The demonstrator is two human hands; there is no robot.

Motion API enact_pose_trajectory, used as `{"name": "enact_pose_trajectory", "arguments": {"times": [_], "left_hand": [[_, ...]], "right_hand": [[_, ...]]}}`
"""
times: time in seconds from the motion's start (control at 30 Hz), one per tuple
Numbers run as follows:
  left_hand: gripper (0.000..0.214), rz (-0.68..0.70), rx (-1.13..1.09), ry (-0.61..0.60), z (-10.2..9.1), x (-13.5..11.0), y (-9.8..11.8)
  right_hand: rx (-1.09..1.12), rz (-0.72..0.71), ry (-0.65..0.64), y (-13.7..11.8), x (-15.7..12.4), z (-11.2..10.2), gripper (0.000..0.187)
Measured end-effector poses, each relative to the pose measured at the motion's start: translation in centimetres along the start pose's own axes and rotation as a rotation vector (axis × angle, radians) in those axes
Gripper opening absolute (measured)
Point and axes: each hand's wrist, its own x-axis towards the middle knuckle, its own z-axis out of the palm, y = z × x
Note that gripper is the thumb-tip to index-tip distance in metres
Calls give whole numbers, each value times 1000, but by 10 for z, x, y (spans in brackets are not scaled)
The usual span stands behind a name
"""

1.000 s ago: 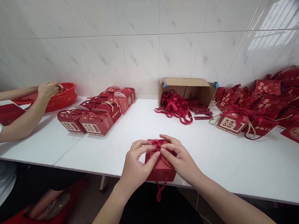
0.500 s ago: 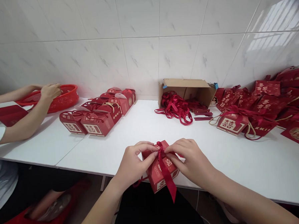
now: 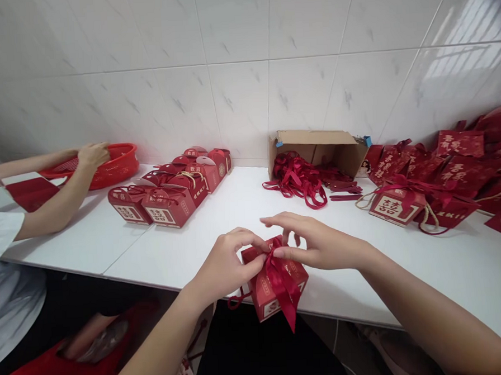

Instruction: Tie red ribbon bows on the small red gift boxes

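Observation:
A small red gift box [image 3: 267,296] with gold print sits tilted at the near edge of the white table [image 3: 406,274]. A red ribbon [image 3: 283,286] is knotted over its top and one tail hangs off the front. My left hand [image 3: 225,264] is closed, pinching the ribbon at the knot. My right hand [image 3: 312,240] hovers over the box top; thumb and a finger pinch the ribbon loop while the other fingers are spread.
A row of finished red boxes [image 3: 167,194] stands at left. An open cardboard box [image 3: 315,145] spills red ribbons [image 3: 296,179] by the wall. A pile of flat and folded red boxes [image 3: 443,183] lies at right. Another person's hand [image 3: 91,155] rests on a red basket [image 3: 110,164].
The box has tilted and slid a little right. My right hand lifted and spread its fingers above the box. The ribbon tail now hangs over the box front. The view shifted slightly right.

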Motion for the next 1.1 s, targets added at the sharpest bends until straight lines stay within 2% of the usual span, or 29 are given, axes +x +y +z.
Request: {"name": "enact_pose_trajectory", "arguments": {"times": [0.07,0.17,0.23,0.43,0.6,0.73,0.87,1.1], "left_hand": [[17,10,33,-21,-3,1,2],[17,-5,66,-28,-5,1,2],[14,-28,55,-23,-6,1,1],[10,-90,-57,-34,-6,3,-4],[9,-169,-85,-2,-8,3,-14],[8,-96,-56,-41,-11,0,-14],[10,8,65,-145,-14,-1,-6],[15,88,232,-239,-16,5,-1]], "right_hand": [[53,-105,-68,8,5,1,35],[14,-172,-3,13,4,6,22],[-45,-201,38,16,0,10,24],[-272,-246,41,25,-6,26,37],[-238,-208,37,25,-7,31,32],[-159,-179,48,24,-6,31,25],[-230,-279,43,31,-5,32,34],[-274,-344,75,35,-4,33,34]]}}
